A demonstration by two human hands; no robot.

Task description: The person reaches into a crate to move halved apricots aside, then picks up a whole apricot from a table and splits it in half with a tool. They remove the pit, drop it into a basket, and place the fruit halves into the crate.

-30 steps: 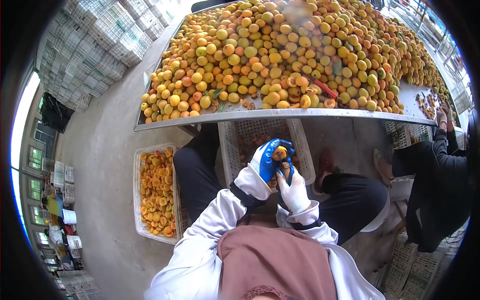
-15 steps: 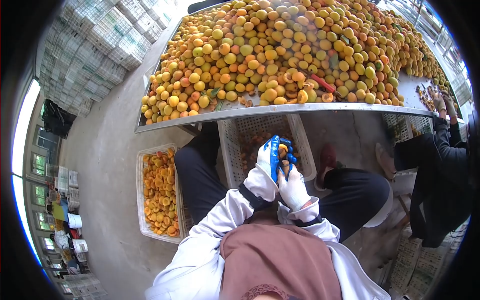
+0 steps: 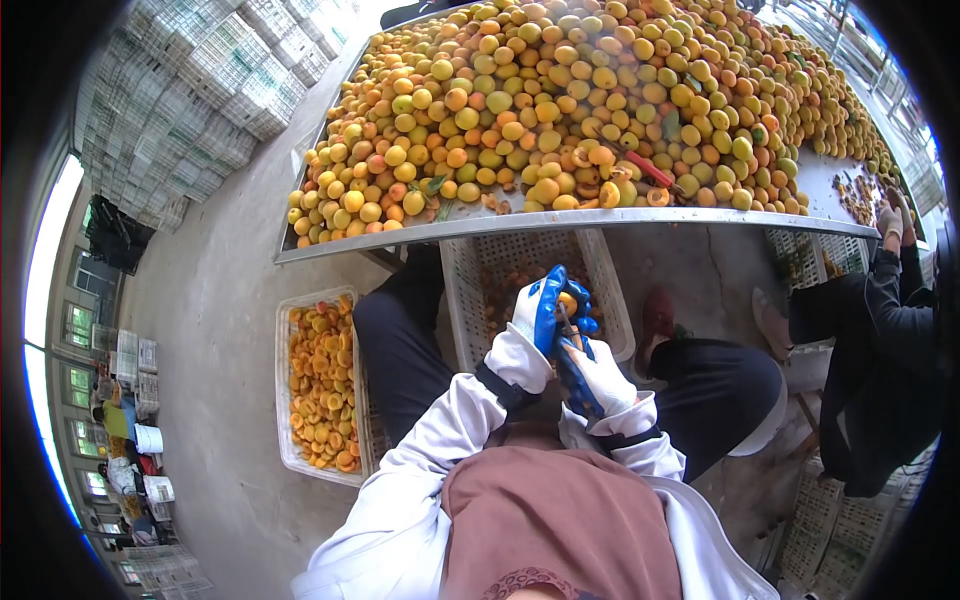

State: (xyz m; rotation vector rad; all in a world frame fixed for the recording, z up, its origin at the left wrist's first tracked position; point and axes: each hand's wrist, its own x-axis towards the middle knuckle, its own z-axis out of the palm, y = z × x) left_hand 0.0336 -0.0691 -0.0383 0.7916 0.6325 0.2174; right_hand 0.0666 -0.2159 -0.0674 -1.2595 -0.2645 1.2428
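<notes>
In front of my chest, my left hand (image 3: pixel 545 312), in a white glove with blue coating, is closed round an apricot (image 3: pixel 568 303). Just below it, my right hand (image 3: pixel 598 378), gloved the same way, grips a small knife (image 3: pixel 572 330) with a brownish handle. Its thin tip points up at the fruit; whether it has cut in is too small to tell. Both hands are over the near part of a white perforated crate (image 3: pixel 462 300), which holds scattered orange and brown bits.
A metal-edged table (image 3: pixel 560 222) ahead bears heaped apricots (image 3: pixel 480 120) and a red-handled tool (image 3: pixel 650 168). To my left, a white crate (image 3: pixel 285 400) contains halved apricots (image 3: pixel 322 390). A co-worker's hands (image 3: pixel 893 215) are at the table's right end. Stacked crates (image 3: pixel 190 100) stand far left.
My right hand has shifted slightly down and right and turned, showing more of its blue palm and the knife. My left hand still holds the apricot. The view has moved slightly.
</notes>
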